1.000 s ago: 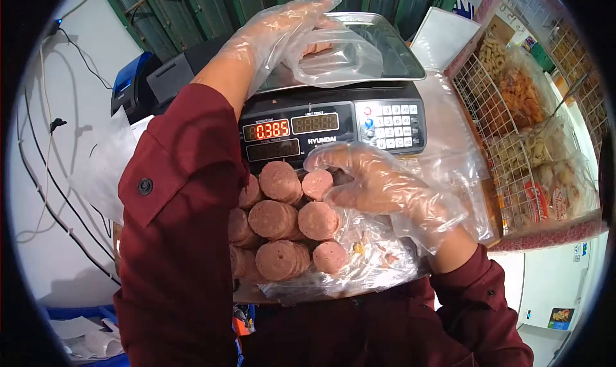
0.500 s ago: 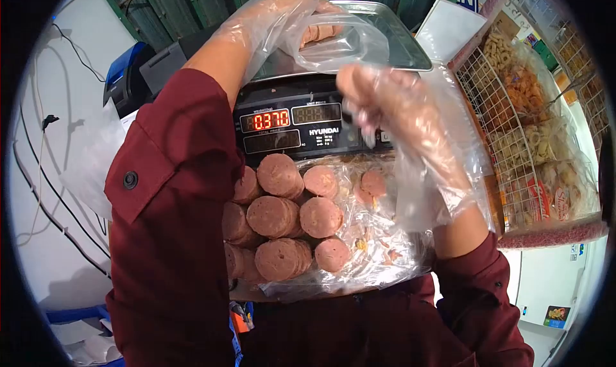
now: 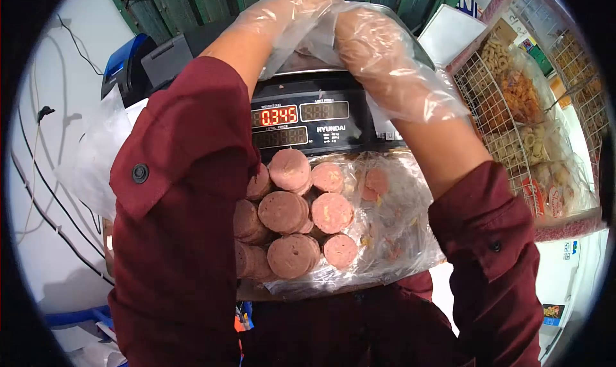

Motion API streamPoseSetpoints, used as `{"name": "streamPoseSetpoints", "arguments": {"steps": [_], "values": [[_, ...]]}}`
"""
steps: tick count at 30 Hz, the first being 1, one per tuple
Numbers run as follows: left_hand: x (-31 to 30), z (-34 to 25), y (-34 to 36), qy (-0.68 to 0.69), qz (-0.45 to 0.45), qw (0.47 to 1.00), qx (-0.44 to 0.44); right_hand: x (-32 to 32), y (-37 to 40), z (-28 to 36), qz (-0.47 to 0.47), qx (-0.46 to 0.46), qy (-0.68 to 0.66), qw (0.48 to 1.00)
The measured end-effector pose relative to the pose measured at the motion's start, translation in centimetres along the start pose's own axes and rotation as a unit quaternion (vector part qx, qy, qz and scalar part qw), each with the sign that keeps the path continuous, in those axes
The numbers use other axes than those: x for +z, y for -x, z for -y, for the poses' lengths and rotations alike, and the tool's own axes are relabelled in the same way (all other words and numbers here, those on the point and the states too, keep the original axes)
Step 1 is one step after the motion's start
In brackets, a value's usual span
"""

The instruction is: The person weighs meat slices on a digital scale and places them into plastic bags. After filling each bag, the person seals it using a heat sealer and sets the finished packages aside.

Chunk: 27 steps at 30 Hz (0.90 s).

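Observation:
My left hand (image 3: 289, 10), in a clear plastic glove, holds the edge of a clear plastic bag (image 3: 289, 55) over the scale's metal pan. Beside it my right hand (image 3: 375, 43), gloved too, reaches in at the bag; its fingertips are hidden. A pinkish shape shows faintly through the plastic between the hands. Below, the black digital scale (image 3: 330, 142) reads 0.345 in red. Several stacks of round pink meat slices (image 3: 282, 211) stand in rows on a clear plastic sheet (image 3: 404, 238) in front of the scale.
At the right a wire rack (image 3: 504, 113) holds bagged snacks (image 3: 521, 97). A black and blue device (image 3: 128, 62) stands at the left by a white wall with cables. A green slatted panel (image 3: 224, 1) closes off the back.
My right hand has moved up and left, from beside the scale display to the bag. The reading has dropped from 0.370 to 0.345. My left hand stays at the bag.

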<state>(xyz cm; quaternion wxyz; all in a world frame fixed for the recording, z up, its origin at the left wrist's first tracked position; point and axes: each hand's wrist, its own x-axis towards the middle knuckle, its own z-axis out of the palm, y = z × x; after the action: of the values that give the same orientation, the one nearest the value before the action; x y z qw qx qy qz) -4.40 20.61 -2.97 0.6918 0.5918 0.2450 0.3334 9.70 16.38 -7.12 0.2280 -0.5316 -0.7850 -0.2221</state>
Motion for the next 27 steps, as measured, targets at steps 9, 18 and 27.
{"name": "streamPoseSetpoints", "arguments": {"steps": [9,18,27], "values": [[-1.6,0.8,-1.3,-0.034,-0.014,0.999,0.039,0.9,-1.7,-0.4,-0.035,-0.054,0.003,0.998],[-2.1,1.7,-3.3,-0.150,-0.018,0.986,0.070,-0.6,1.4,0.3,-0.046,0.271,-0.143,0.951],[-3.3,1.6,-3.7,-0.205,-0.035,0.975,0.076,0.5,1.3,0.4,-0.055,0.115,-0.194,0.973]]}}
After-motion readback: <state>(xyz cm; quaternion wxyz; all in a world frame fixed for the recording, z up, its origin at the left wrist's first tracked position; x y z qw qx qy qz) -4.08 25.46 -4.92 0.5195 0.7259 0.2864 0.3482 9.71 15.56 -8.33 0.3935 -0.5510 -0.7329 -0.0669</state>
